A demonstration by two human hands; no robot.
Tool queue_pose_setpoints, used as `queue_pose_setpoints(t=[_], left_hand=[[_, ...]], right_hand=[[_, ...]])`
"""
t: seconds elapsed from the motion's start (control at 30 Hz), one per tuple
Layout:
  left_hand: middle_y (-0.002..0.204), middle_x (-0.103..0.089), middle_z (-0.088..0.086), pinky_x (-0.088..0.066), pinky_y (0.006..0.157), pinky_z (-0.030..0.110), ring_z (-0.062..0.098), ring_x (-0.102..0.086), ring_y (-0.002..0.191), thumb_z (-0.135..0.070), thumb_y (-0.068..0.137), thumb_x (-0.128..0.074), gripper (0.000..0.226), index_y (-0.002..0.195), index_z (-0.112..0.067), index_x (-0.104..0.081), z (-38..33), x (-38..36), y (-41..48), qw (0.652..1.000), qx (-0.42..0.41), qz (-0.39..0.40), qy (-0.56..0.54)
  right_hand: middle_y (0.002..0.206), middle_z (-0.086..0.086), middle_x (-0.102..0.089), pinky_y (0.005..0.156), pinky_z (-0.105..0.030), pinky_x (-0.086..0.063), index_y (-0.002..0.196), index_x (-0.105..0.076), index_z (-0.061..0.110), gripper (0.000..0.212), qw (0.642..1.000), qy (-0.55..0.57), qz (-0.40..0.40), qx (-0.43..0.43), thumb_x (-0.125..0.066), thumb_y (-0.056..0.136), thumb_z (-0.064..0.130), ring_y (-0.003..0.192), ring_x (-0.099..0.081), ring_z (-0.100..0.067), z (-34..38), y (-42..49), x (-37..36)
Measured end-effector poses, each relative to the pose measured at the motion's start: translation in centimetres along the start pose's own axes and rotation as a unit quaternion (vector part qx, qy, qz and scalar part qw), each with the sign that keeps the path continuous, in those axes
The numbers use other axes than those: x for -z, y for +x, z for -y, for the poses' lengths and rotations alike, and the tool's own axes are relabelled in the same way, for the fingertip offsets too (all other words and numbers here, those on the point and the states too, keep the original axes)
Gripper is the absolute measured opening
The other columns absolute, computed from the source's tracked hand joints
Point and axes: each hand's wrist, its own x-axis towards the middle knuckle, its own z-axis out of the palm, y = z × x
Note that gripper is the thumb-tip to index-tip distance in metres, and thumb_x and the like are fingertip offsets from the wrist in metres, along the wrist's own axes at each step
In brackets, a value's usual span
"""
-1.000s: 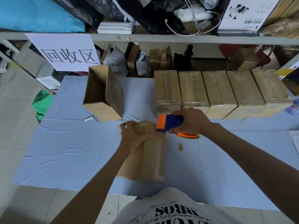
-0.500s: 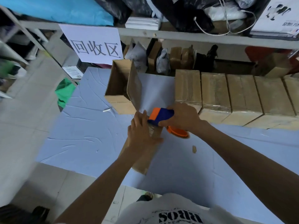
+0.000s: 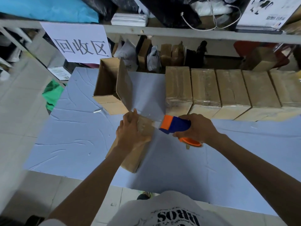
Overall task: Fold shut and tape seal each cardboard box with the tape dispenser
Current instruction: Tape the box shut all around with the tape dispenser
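The box (image 3: 136, 154) lies slanted on the blue surface (image 3: 73, 137), its far end under the left hand (image 3: 130, 132), whose fingers curl over it. Just to the right, the right hand (image 3: 201, 128) grips the one tape dispenser (image 3: 175, 126), whose head is at the box's far corner. Behind stand one open box (image 3: 109, 95) and five sealed boxes (image 3: 205, 88) in a row.

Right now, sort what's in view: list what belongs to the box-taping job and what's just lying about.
Job: near box gripped by the left hand; tape dispenser in the right hand; open box; row of sealed boxes.
Lying about: paper sign; green cloth; white carton on the shelf.
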Motion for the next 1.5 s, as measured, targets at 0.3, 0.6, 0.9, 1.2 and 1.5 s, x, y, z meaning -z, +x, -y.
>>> queue_pose_setpoints(t=[0.3, 0.6, 0.9, 1.2, 1.5], left_hand=[[0.142, -0.034, 0.004, -0.044, 0.096, 0.044, 0.026, -0.044, 0.123, -0.062, 0.066, -0.072, 0.105, 0.147, -0.020, -0.020, -0.6, -0.2, -0.4, 1.000, -0.020, -0.015, 0.006], [0.147, -0.025, 0.002, -0.035, 0.104, 0.040, 0.024, -0.034, 0.131, -0.055, 0.065, -0.073, 0.105, 0.149, -0.025, -0.017, -1.1, -2.0, -0.8, 0.999, -0.047, 0.006, 0.002], [0.148, -0.028, 0.004, -0.035, 0.107, 0.039, 0.024, -0.035, 0.133, -0.062, 0.073, -0.067, 0.100, 0.149, -0.023, -0.016, -0.8, -2.0, -0.2, 1.000, -0.029, 0.010, 0.000], [0.148, -0.029, 0.007, -0.036, 0.104, 0.040, 0.026, -0.035, 0.132, -0.069, 0.066, -0.067, 0.110, 0.150, -0.021, -0.015, -0.5, -2.3, -0.1, 0.999, -0.040, -0.001, 0.027], [0.149, -0.028, 0.007, -0.036, 0.103, 0.040, 0.025, -0.035, 0.131, -0.070, 0.066, -0.066, 0.110, 0.150, -0.022, -0.014, -0.7, -2.1, -0.4, 0.999, -0.043, -0.002, 0.029]], right_hand=[[0.107, 0.005, -0.064, 0.074, -0.026, -0.045, 0.114, -0.060, 0.024, 0.064, 0.998, -0.048, 0.027, -0.020, -0.077, 0.063, 0.059, 0.091, -0.059, -0.015, 1.0, 1.3, -0.5], [0.094, 0.000, -0.065, 0.066, -0.027, -0.042, 0.101, -0.059, 0.017, 0.047, 0.978, -0.204, 0.023, -0.026, -0.075, 0.068, 0.047, 0.085, -0.063, -0.020, 1.4, 3.1, -4.2], [0.103, -0.009, -0.062, 0.070, -0.036, -0.050, 0.143, -0.033, 0.025, 0.065, 0.984, -0.135, -0.116, -0.022, -0.064, 0.087, 0.039, 0.089, -0.061, -0.028, -4.6, 0.8, -6.3], [0.085, -0.013, -0.048, 0.061, -0.041, -0.047, 0.146, -0.018, 0.018, 0.101, 0.984, -0.106, -0.128, 0.070, -0.065, 0.064, -0.019, 0.074, -0.050, -0.029, -9.6, -1.7, -11.4], [0.090, -0.013, -0.047, 0.063, -0.030, -0.035, 0.144, -0.033, 0.014, 0.074, 0.991, -0.059, -0.102, 0.059, -0.060, 0.079, -0.009, 0.077, -0.048, -0.024, -9.3, -1.6, -11.4]])
